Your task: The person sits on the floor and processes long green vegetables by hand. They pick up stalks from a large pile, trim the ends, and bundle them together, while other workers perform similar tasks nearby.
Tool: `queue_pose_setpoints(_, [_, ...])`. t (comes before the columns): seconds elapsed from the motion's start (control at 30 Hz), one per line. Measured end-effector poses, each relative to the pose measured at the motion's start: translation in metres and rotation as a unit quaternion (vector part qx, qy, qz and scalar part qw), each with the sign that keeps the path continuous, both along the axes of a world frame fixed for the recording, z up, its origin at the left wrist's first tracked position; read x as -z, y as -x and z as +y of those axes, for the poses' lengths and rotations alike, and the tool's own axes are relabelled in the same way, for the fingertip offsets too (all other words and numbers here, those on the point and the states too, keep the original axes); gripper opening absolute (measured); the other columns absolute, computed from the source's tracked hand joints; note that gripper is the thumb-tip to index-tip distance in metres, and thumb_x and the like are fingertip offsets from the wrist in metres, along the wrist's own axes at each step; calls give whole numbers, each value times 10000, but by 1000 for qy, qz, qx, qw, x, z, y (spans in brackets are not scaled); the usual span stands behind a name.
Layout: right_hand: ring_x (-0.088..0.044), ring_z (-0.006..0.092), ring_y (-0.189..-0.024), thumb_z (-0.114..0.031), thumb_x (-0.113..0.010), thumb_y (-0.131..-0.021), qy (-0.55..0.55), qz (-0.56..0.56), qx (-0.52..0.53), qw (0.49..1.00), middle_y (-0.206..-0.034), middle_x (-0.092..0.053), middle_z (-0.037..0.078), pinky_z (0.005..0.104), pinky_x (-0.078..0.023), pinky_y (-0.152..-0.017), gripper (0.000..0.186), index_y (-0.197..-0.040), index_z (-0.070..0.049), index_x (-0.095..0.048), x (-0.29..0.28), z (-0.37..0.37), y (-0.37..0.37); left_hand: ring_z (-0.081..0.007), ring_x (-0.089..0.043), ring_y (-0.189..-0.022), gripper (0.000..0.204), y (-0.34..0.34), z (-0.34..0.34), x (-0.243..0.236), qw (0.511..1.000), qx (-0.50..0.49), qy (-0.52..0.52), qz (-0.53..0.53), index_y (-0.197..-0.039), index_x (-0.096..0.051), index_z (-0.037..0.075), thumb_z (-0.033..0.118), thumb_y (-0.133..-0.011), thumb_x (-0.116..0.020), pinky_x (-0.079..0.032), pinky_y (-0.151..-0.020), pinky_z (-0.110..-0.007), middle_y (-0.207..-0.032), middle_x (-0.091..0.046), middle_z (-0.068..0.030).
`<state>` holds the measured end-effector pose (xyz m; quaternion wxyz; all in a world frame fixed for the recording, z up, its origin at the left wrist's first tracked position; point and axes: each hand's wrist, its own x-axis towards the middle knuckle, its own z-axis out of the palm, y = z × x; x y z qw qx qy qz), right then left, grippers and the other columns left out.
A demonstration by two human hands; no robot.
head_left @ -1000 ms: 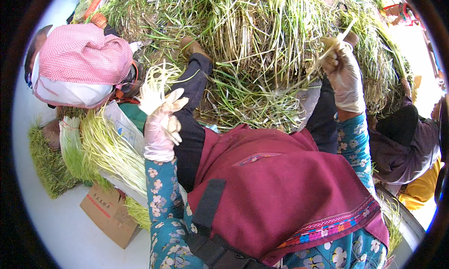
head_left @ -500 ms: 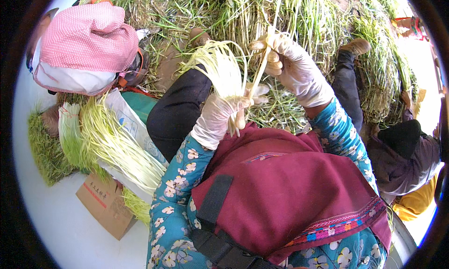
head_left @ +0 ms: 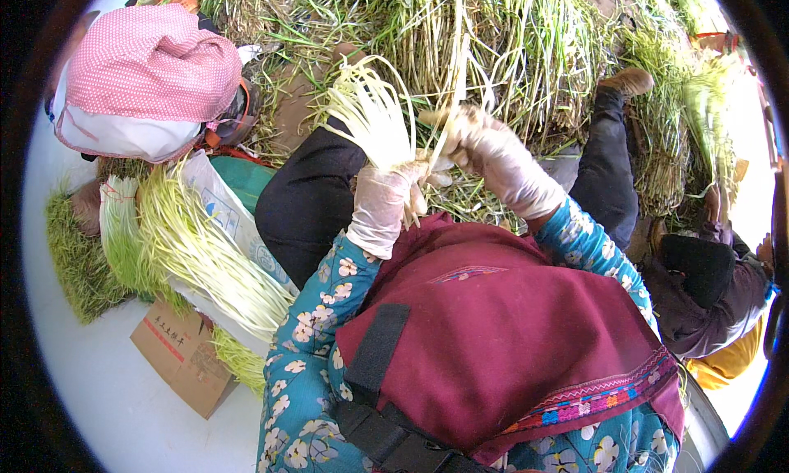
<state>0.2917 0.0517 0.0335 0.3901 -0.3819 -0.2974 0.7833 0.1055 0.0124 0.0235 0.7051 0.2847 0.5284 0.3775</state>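
Observation:
In my gloved left hand (head_left: 386, 193) a bunch of pale yellow-green, chive-like stalks (head_left: 374, 115) is gripped, its tops fanning up and its cut ends showing below the fingers. Just to its right, my gloved right hand (head_left: 485, 148) is closed, slightly blurred, around a long pale stalk (head_left: 459, 62) that sticks up past the fingers. Its lower end runs toward the left hand. Both hands are above my maroon apron (head_left: 509, 309).
To the left lie a big pile of pale stalks (head_left: 222, 259), a tied bundle (head_left: 122, 226) and a cardboard piece (head_left: 182, 354). A person in a pink head cover (head_left: 156, 78) sits close by. Heaps of uncleaned green stalks (head_left: 534, 54) spread ahead. Another person (head_left: 707, 276) works at right.
My right hand has come down and slightly left, nearer the left hand, with the stalk in it. The left hand has kept hold of its bunch. At far right, green stalks have been lifted.

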Motion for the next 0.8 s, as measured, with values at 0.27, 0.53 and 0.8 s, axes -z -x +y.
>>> queue_pose_setpoints(0.27, [-553, 54, -711, -193, -653, -935, -53, -175, -3, 983, -815, -647, -3, 186, -440, -632, 159, -998, -48, -673, -3, -2, -6, -88, -547, -504, 244, 10, 10, -2, 997, -75, -17, 21, -1020, -676, -38, 149, -891, -586, -407, -445, -195, -802, -701, -89])
queue_pose_setpoints(0.53, [-535, 64, -605, -271, -564, -983, -85, -20, 97, 991, -838, -661, 45, 165, -394, -506, 260, -965, -26, -648, -3, 19, -90, -63, -462, -473, 353, 64, 19, -6, 984, -99, 8, -145, -1117, -610, -92, 192, -911, -575, -405, -464, -207, -706, -611, -32])
queue_pose_setpoints(0.8, [-490, 78, -574, -245, -595, -960, -48, 82, 164, 982, -872, -632, 75, 176, -410, -467, 229, -979, -16, -604, -10, 15, -150, -62, -443, -458, 312, 66, 18, -13, 995, -72, -21, -71, -1072, -626, -92, 171, -914, -569, -408, -475, -206, -627, -561, -3])
